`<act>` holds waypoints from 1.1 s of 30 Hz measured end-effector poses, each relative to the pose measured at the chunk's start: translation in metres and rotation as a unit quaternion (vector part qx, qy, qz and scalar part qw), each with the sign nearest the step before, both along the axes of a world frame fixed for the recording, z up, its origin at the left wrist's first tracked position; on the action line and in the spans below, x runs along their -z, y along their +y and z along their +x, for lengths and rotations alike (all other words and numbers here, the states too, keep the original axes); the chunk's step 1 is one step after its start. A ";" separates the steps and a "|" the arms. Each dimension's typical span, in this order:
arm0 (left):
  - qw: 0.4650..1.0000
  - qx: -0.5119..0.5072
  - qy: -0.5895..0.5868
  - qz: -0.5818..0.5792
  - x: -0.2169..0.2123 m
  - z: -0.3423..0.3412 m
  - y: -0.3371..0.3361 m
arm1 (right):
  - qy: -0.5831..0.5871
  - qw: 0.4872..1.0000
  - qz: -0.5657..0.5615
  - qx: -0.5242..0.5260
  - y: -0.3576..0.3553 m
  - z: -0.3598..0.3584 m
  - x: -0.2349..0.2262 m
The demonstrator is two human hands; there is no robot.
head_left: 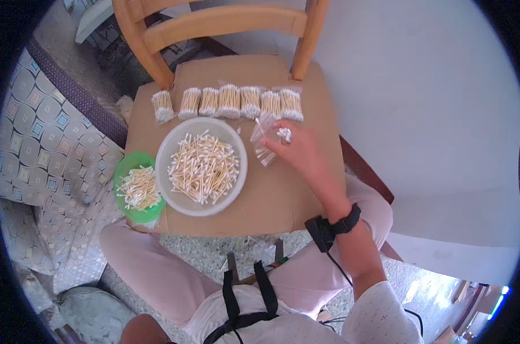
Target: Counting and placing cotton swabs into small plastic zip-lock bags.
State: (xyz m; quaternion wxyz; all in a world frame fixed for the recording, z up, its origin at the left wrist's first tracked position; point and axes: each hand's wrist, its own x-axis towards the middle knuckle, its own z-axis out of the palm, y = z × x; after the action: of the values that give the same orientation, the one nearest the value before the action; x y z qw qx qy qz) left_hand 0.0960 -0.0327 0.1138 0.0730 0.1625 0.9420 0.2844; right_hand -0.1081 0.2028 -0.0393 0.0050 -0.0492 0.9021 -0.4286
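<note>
My right hand [299, 150] is closed over the right part of the seat. Its fingers pinch a small clear plastic bag [256, 133], and white tips of cotton swabs [284, 135] show within the grip. More swabs [266, 156] lie below the fingers, at or inside the bag; which one I cannot tell. Left of this hand stands a large white bowl [244, 172] heaped with loose cotton swabs [202, 167]. A green bowl [121, 211] beside it holds a smaller heap of swabs [139, 188]. My left hand is out of view; only part of that arm [143, 331] appears at the lower edge.
Several bagged bundles of swabs [229, 102] stand in a row across the back of the cardboard-covered chair seat [271, 212]. Behind them rises the wooden backrest [225, 28]. Patterned fabric [53, 132] hangs at the left, a pale wall [432, 126] at the right.
</note>
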 end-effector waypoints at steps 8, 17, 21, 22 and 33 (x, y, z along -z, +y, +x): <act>0.962 -0.053 0.113 -0.245 0.032 -0.010 -0.006 | -0.018 0.957 -0.287 -0.037 -0.008 0.017 0.001; 0.944 -0.103 0.210 0.231 0.077 -0.113 0.021 | -0.034 0.968 -0.160 -0.188 -0.044 0.031 -0.010; 0.961 -0.052 0.191 0.194 0.086 -0.112 0.004 | -0.033 0.964 -0.183 -0.189 -0.050 0.045 -0.017; 0.955 -0.077 0.180 0.224 0.087 -0.110 0.003 | -0.034 0.965 -0.190 -0.177 -0.050 0.049 -0.019; 0.948 0.089 0.163 0.260 0.093 -0.112 -0.019 | 0.030 0.985 -0.169 0.007 -0.069 0.126 -0.037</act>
State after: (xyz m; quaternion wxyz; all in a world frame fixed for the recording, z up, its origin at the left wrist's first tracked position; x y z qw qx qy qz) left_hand -0.0156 -0.0515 0.0203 -0.1015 0.3036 0.8162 0.4809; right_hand 0.0181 0.1342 -0.0019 -0.0330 -0.0560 0.8170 -0.5729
